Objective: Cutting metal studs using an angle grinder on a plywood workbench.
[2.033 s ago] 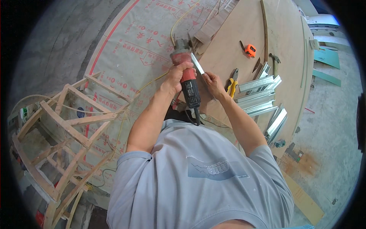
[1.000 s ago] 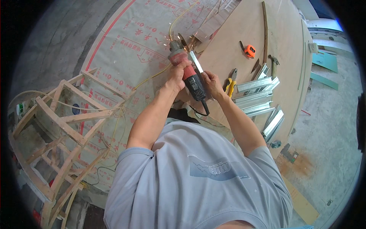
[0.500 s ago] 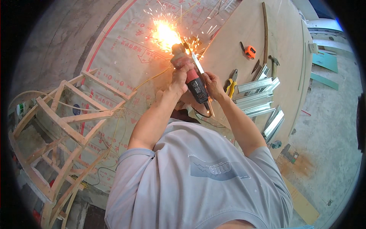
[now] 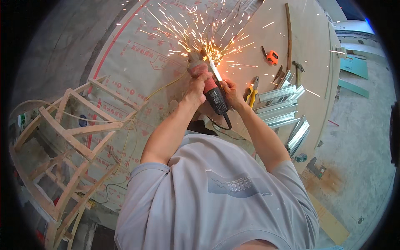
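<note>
My left hand [image 4: 196,89] is wrapped round the red and black angle grinder [image 4: 211,91], its head pointing away from me. In my right hand [image 4: 232,92] is a bright metal strip [image 4: 215,69], gripped at its near end just right of the grinder. The strip's far end meets the grinder's disc, and a wide fan of sparks [image 4: 204,35] sprays out there. Glare and sparks hide the disc and the contact point. A black cord [image 4: 227,122] loops from the grinder's rear toward me.
Right of my hands lie yellow-handled pliers [image 4: 252,92], cut metal channel pieces [image 4: 277,106], a hammer [image 4: 298,71], an orange tape measure [image 4: 272,57] and a long wooden strip [image 4: 288,37] on a pale board [image 4: 318,46]. A wooden sawhorse-like frame [image 4: 68,133] stands at left.
The dense white-orange glare has shrunk, and the sparks now fan out wider, forward and to the right. Both hands keep their holds, almost unmoved.
</note>
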`<state>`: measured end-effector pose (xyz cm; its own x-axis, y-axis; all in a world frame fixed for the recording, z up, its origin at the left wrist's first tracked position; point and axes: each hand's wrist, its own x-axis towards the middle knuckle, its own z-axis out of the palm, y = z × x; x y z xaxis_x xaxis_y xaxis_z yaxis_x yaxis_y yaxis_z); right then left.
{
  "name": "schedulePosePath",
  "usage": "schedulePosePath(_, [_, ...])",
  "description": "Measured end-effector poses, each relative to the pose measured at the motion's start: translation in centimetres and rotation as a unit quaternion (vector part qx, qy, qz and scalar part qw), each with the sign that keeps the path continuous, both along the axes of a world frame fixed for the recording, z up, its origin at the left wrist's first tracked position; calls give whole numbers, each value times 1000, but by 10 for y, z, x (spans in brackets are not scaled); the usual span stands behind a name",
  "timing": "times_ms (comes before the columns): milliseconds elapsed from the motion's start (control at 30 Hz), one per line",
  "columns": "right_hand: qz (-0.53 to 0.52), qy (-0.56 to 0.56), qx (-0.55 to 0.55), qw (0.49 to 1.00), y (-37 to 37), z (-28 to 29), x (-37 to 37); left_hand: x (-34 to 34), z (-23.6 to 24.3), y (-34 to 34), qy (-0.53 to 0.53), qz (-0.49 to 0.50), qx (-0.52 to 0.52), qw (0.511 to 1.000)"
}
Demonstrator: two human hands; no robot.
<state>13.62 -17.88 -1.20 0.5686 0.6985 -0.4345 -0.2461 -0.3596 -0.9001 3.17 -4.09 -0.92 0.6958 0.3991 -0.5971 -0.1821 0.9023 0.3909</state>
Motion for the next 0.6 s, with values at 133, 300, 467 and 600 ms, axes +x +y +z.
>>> schedulePosePath(133, [17,-122,-71,990,-8,-12,7,-2,6,5,-38,-23,-3,999])
schedulePosePath(300, [65,-428,-99,896,-13,26,7,-17,45,32,-58,-25,2,998])
schedulePosePath(467, [163,-519,-176,820,-8,52,-4,-29,28,36,-49,-58,5,997])
schedulePosePath(600, [177,-347,-181,903,-12,54,-15,-26,22,29,-54,-63,-1,997])
